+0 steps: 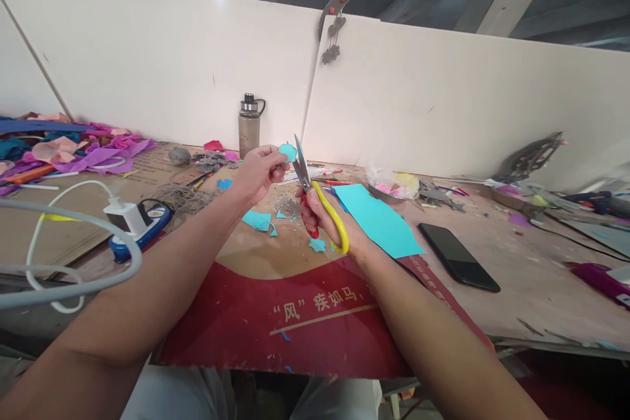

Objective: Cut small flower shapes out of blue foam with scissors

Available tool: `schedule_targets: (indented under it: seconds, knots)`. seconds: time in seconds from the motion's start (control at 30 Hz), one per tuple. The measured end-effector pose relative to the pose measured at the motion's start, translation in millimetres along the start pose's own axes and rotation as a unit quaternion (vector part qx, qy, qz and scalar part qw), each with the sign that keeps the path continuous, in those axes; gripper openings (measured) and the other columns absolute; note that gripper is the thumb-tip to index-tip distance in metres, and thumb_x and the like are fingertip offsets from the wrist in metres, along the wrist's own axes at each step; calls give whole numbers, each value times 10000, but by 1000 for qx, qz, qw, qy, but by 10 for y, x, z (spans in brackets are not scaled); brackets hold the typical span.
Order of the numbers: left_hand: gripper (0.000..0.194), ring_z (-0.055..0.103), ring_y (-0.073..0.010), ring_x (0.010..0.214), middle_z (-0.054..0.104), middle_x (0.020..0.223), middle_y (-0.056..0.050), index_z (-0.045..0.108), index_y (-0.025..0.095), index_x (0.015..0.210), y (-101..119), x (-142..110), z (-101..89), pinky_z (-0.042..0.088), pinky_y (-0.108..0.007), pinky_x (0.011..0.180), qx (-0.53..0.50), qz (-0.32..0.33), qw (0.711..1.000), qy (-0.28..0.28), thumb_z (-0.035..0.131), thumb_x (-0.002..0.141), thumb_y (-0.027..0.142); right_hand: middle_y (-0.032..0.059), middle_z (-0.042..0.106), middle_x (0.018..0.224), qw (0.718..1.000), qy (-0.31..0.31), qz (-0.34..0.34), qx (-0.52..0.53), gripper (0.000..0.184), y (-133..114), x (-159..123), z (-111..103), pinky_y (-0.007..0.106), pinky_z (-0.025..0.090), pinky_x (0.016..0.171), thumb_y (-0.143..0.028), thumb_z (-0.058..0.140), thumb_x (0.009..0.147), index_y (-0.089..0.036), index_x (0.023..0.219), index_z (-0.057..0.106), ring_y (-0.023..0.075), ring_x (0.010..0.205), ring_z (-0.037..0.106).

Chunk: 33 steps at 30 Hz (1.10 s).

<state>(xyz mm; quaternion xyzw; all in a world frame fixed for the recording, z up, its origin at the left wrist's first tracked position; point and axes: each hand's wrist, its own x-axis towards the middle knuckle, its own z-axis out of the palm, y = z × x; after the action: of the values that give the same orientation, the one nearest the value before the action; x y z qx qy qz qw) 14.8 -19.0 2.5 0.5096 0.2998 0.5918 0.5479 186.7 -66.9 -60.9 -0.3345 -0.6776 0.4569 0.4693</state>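
Between the fingertips of my left hand [263, 170] is a small rounded piece of turquoise paper [288, 152], held up above the table. My right hand [319, 213] grips a pair of scissors [336, 218] with yellow and red handles. The blades point upward, slightly parted, right beside the paper piece; whether they touch it I cannot tell. Below the hands lie a cut turquoise star [317, 245], a turquoise scrap [256, 220] and smaller offcuts. A large turquoise sheet [381, 220] lies to the right of my right hand, partly behind my wrist.
A red printed cardboard sheet [315, 335] covers the table's front. A black phone [459, 257] lies right, a bottle [249, 128] stands at the back, and a bagged bowl [392, 187] sits behind the sheet. On the left are a blue power strip [142, 233], cables and colourful scraps [73, 147].
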Motion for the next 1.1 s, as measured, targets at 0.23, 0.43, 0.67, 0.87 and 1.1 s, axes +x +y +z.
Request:
schedule_targets:
  seconds: [0.23, 0.43, 0.67, 0.87, 1.1]
  knots:
    - [296, 362, -25, 453, 508, 532, 11, 478, 174, 525, -7, 21, -33, 277, -180, 458, 9, 2, 1000, -11, 697, 673, 42, -82, 408, 688, 1000, -16, 9, -10, 645, -24, -18, -13, 278, 371, 445, -882, 582, 916, -246, 1020, 569, 103, 483, 382]
    - [326, 356, -27, 461, 493, 533, 16, 443, 182, 540, -21, 34, -48, 244, -179, 461, 19, -7, 1000, -13, 716, 657, 48, -97, 406, 668, 999, -10, 22, -23, 646, -83, -25, 4, 263, 355, 435, -880, 598, 904, -244, 1009, 560, 91, 455, 380]
    - [256, 347, -36, 461, 600, 570, -42, 488, 180, 538, -30, 47, -48, 219, -191, 454, 37, -7, 999, -6, 702, 640, 82, -101, 377, 652, 1000, -13, 28, 6, 656, -48, -19, 11, 257, 336, 415, -899, 641, 861, -260, 959, 527, 90, 448, 347]
    - [287, 374, -45, 471, 552, 542, -27, 455, 187, 513, -34, 49, -51, 212, -183, 449, 33, 0, 999, -16, 701, 625, 90, -97, 386, 658, 999, 4, 44, 21, 641, -47, -19, 20, 249, 323, 402, -869, 714, 829, -267, 911, 509, 84, 450, 334]
    - [308, 424, -59, 493, 512, 535, -9, 431, 196, 515, -56, 59, -64, 220, -181, 446, 29, 3, 999, -14, 709, 608, 99, -102, 354, 669, 999, -5, 45, 23, 666, -50, -27, 21, 241, 319, 410, -897, 673, 839, -269, 920, 466, 80, 473, 301]
